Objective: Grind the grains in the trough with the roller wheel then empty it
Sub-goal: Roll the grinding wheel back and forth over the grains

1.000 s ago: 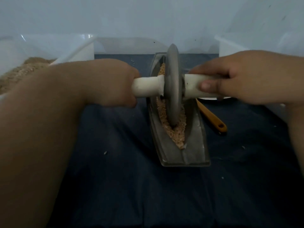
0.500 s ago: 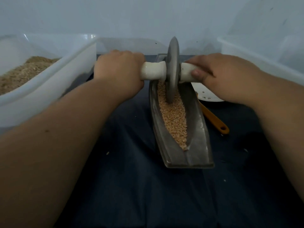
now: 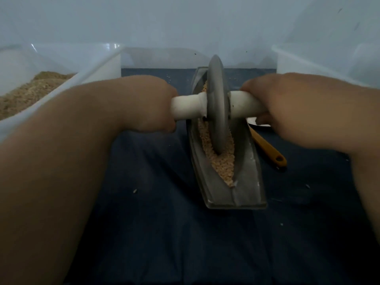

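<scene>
A grey boat-shaped trough (image 3: pixel 245 182) lies lengthwise on the dark cloth, holding pale tan grains (image 3: pixel 223 161). The grey metal roller wheel (image 3: pixel 217 103) stands upright in the groove, its rim buried in the grains near the trough's middle. A white axle handle (image 3: pixel 188 106) sticks out on each side. My left hand (image 3: pixel 144 103) grips the left handle end. My right hand (image 3: pixel 287 103) grips the right end, covering most of it.
A clear plastic bin (image 3: pixel 96 64) with ground grain (image 3: pixel 30 91) stands at the left. Another clear bin (image 3: pixel 308 56) stands at the right. An orange-handled tool (image 3: pixel 269 150) and a white dish (image 3: pixel 257 122) lie right of the trough. Stray grains dot the cloth.
The wheel rolled away to the trough's far end, then came back toward me to the middle, with both hands following it on the handles.
</scene>
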Demonstrator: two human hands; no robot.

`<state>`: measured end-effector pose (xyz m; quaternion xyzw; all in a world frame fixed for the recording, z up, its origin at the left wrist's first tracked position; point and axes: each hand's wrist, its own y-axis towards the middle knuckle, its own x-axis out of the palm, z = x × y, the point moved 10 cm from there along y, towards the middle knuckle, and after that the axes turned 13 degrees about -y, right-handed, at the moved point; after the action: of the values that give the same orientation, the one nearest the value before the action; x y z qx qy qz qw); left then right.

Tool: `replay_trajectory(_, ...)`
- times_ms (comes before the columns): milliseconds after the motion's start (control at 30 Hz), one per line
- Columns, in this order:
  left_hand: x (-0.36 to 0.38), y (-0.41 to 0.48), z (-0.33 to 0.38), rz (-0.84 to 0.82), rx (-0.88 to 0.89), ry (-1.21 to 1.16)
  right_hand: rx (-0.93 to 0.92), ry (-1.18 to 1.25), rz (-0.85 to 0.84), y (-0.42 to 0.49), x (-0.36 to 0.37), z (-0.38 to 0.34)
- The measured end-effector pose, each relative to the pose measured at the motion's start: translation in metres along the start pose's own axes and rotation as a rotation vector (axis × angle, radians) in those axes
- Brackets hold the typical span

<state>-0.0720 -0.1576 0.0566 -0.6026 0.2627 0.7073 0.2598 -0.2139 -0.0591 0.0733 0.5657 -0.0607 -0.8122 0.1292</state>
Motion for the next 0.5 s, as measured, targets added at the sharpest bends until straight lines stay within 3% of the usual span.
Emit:
replay_trajectory(167,-0.019,0.019,-0.014,0.440,-0.092,0.058,0.161,-0.194,0.246,0.027,0.017,0.017)
replay_trajectory(267,-0.024,0.021,-0.007,0.600,-0.051,0.134,0.226,-0.170,0.290,0.036,0.022,0.021)
replay_trajectory(367,-0.022,0.023,-0.009,0.555,-0.033,0.116,0.230,-0.164,0.274,0.035,0.019,0.024)
replay_trajectory(500,-0.015,0.017,-0.005,0.269,0.040,0.102,0.183,-0.126,0.054,0.023,0.019,0.023)
